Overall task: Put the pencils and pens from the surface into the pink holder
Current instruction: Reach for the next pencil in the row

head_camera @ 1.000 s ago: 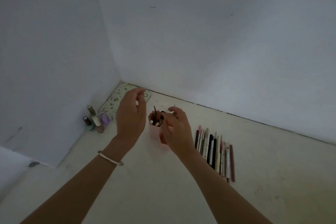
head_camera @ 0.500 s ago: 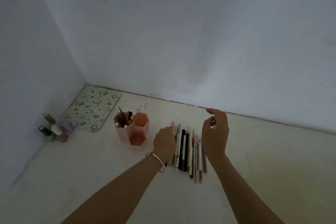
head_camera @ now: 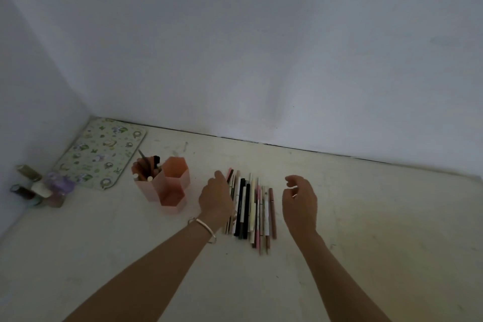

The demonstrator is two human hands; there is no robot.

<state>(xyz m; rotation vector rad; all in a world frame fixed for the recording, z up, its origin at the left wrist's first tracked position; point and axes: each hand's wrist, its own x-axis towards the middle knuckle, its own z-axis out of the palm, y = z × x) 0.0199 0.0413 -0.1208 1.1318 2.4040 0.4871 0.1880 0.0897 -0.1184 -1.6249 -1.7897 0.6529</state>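
Roughly a dozen pencils and pens [head_camera: 251,206] lie side by side in a tight row at the centre of the frame, their long axes running from the lower frame up toward the wall, so each must be pinched across its width. The left hand [head_camera: 215,197] rests on the row's left edge, knuckles up, fingers curled down over the outermost sticks; whether it has one pinched yet cannot be told, since the hand hides its own fingertips. The right hand [head_camera: 299,200] hovers just right of the row, loosely half-open and holding nothing, clear of the brown pencil [head_camera: 272,213] at the right edge. The pink holder [head_camera: 167,183], a cluster of hexagonal cups, stands left of centre, just left of the left hand; its rear-left cup already holds a few items. Judging from this, the left hand is the nearer to both row and holder, so a short leftward carry should serve.
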